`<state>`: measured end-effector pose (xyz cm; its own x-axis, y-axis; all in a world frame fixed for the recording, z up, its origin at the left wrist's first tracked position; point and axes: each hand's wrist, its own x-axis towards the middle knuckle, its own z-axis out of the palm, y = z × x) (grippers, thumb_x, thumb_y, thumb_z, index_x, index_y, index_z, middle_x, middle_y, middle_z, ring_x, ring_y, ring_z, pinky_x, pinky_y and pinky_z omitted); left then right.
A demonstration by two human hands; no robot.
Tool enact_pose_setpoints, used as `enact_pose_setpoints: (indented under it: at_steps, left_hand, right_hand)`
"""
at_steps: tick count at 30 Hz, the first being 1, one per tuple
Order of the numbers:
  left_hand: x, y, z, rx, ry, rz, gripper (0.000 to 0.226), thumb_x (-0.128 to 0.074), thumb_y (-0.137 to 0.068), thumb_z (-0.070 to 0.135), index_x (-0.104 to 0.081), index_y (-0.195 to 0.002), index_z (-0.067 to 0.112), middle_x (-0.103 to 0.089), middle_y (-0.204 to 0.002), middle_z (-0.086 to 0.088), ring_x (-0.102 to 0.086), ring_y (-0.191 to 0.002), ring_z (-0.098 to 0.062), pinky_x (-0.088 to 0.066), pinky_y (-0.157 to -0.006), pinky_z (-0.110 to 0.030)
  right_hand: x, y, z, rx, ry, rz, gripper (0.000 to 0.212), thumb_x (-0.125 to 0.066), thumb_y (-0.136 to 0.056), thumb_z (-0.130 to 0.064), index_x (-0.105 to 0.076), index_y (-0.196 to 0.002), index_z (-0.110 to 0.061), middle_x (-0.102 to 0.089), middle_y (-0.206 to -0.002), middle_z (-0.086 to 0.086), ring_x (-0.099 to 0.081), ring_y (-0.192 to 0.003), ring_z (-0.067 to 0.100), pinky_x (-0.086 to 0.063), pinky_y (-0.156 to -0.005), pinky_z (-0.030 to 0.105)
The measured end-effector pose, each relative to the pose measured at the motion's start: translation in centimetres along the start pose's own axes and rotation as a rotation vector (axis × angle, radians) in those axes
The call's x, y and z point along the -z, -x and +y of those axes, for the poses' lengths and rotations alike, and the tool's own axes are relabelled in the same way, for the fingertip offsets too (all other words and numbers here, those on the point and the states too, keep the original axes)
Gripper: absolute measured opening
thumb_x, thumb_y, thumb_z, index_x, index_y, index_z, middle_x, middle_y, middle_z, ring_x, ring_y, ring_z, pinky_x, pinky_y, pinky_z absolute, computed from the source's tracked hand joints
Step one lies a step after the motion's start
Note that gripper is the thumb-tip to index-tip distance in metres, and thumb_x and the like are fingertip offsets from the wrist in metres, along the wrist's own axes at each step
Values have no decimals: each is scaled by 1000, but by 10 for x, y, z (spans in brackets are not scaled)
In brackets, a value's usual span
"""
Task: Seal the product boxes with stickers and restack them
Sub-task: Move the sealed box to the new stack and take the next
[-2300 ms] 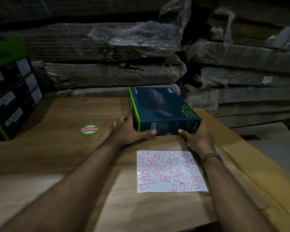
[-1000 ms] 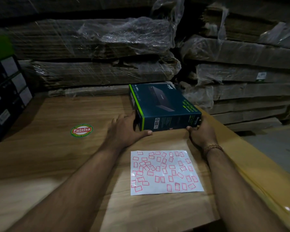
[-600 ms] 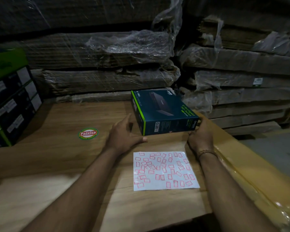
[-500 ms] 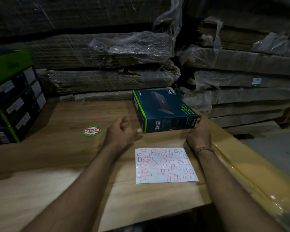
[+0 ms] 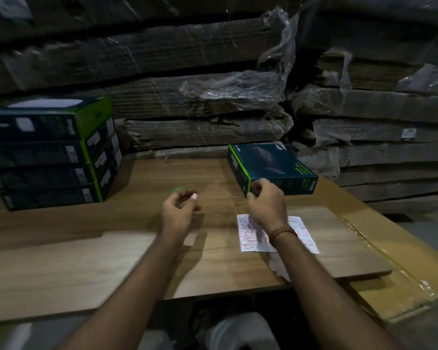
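A dark teal product box (image 5: pixel 271 168) with a green edge lies flat on the wooden tabletop (image 5: pixel 86 248), right of centre. A stack of several similar boxes (image 5: pixel 51 152) stands at the left. A white sheet of small red-outlined stickers (image 5: pixel 302 232) lies in front of the single box, partly under my right wrist. My right hand (image 5: pixel 266 204) hovers just before the box's near face with its fingers loosely curled, and I see nothing in it. My left hand (image 5: pixel 178 210) hangs over the table left of the box, fingers loosely curled, empty.
Plastic-wrapped bundles of flat cardboard (image 5: pixel 208 102) wall off the back and right. A brown taped carton (image 5: pixel 379 238) lies under the tabletop's right side. A round green-rimmed label (image 5: pixel 177 189) on the table peeks out behind my left hand. My knee (image 5: pixel 238 329) shows below the table's front edge.
Both hands have let go of the single box and drawn back toward the left. The box stays where it was set. The view has swung left, showing more of the stack.
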<state>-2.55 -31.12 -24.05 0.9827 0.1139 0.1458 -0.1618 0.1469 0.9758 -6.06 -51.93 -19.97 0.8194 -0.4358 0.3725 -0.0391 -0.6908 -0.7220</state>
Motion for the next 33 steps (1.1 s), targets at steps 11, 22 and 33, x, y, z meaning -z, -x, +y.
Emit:
enact_pose_setpoints:
  at_steps: [11,22,33]
  left_hand:
    - [147,-11,126,-463,-449,285,19,-67,-105,19,-71,-123,24,-71,-106,13,-68,-97,0,-61,-83,-28]
    - [280,-78,199,-474,-750,736,46,-70,-100,37,-55,-139,18,-57,-139,-12,-56,-126,-33,-47,-93,-37]
    - [331,-139,203,-175,-756,548,139,-84,-79,68,9,-170,20,-26,-174,-16,-32,-157,-37,-36,-123,-60]
  right_hand:
    - [-84,41,-154,340,-189,-245,17,-69,-99,-22,-71,-116,-26,-73,-107,-7,-69,-99,13,-60,-90,35]
    - [-159,43,-302,516,-281,-297,57,-71,-99,-39,-49,-149,-20,-59,-133,4,-60,-121,25,-55,-103,47]
    - [-206,0,-354,452,-109,-467,110,-71,-98,-51,10,-170,-34,-53,-153,22,-57,-135,39,-51,-112,50]
